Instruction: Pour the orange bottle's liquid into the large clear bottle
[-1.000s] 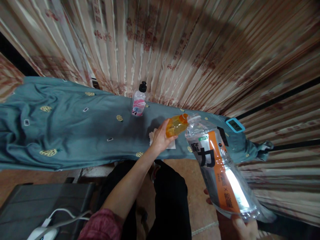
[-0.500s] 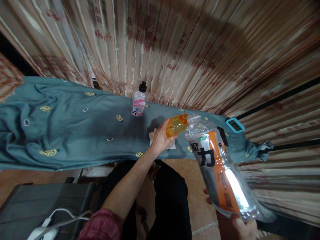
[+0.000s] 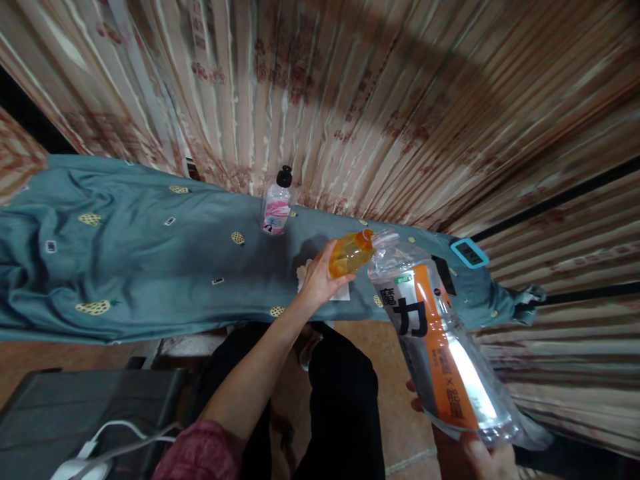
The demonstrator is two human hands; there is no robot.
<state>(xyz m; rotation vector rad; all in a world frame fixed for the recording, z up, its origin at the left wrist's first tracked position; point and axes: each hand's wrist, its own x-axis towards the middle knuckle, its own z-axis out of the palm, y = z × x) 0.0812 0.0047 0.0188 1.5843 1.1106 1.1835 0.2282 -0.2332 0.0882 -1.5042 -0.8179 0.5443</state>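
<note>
The large clear bottle is showing a broad orange band with black characters on its label and a bright glare along its lower flank. It is lying tilted, base at about 4 o'clock near the bottom edge, open neck pointing up toward 11 o'clock. The right hand is gripping it from beneath at the base; only part of the hand is showing at the frame edge, fingers curling around the underside.

The small orange bottle is translucent amber, with an orange rim at its mouth. It is tipping toward 3 o'clock, its mouth meeting the neck of the large clear bottle. The left hand is wrapping around its bottom end, thumb on top, fingers closed under it, so the bottle is projecting from the hand toward 2 o'clock.

Both are hovering over the near edge of the teal cloth. A white tissue is lying under the left hand. At 11 o'clock from that hand, well apart, a pink-labelled bottle is standing upright.
</note>
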